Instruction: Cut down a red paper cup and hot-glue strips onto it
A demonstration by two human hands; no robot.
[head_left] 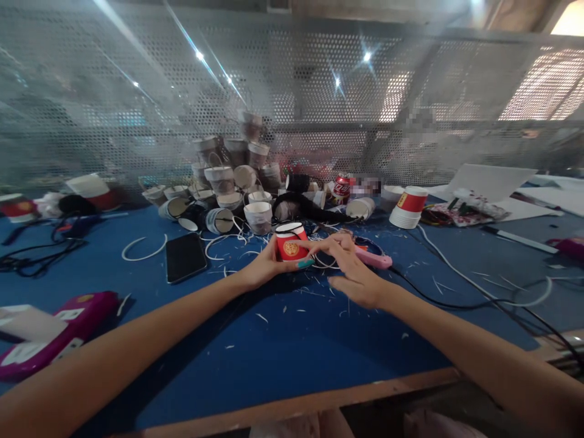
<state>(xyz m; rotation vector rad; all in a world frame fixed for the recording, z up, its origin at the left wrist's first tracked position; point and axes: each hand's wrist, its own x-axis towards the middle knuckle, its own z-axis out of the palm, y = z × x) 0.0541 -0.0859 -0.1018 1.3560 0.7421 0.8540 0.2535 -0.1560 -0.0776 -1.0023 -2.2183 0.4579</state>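
Note:
A red paper cup (pixel 292 249) with a gold emblem is held in my left hand (pixel 269 261), its thumb across the lower front. Black cord or trim lies along the cup's white rim. From the right, my right hand (pixel 353 271) reaches over with its index finger at the cup's front. The right thumb is apart from the other fingers, and nothing shows between them. Just behind that hand lies a pink-handled tool (pixel 374 258) with a black cable, its front end hidden.
Several wrapped paper cups with handles (pixel 221 179) are piled at the back against a perforated metal screen (pixel 319 79). A phone (pixel 185 257) lies to the left, near a purple case (pixel 86 307). Stacked red cups (pixel 409 207) and a soda can (pixel 342 188) stand behind. White scraps litter the blue tabletop (pixel 274 365).

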